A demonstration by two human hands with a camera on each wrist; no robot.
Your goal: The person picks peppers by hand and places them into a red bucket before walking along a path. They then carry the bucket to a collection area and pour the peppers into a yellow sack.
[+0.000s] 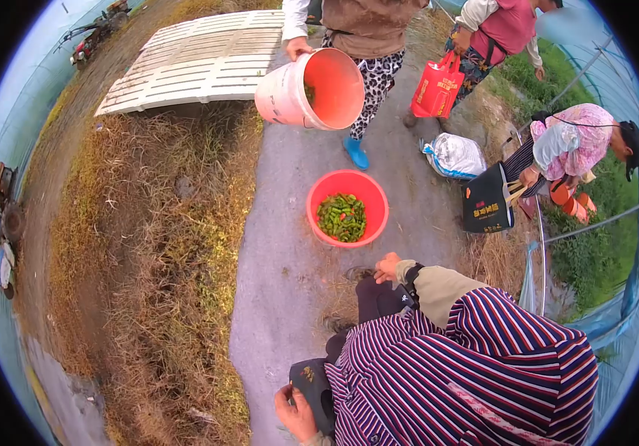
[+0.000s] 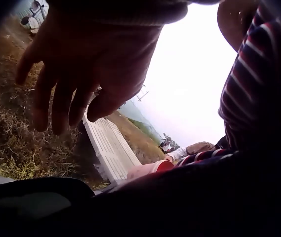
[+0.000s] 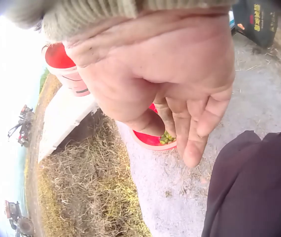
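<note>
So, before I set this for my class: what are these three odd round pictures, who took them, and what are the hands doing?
No machine here: a person wears three cameras. The wide round picture comes from the head and looks down over a striped top at the ground. The other two sit on the wrists, each looking at its own hand.

The right hand hangs with relaxed fingers, empty, above the path and near a red basin of green peppers. The left hand is low at the person's side, next to a dark thing; its wrist view shows loose fingers and no clear grip.

Ahead, someone else tilts a pale bucket with a red inside. Beside the paved path lie dry grass, a white slatted panel and some bags.
</note>
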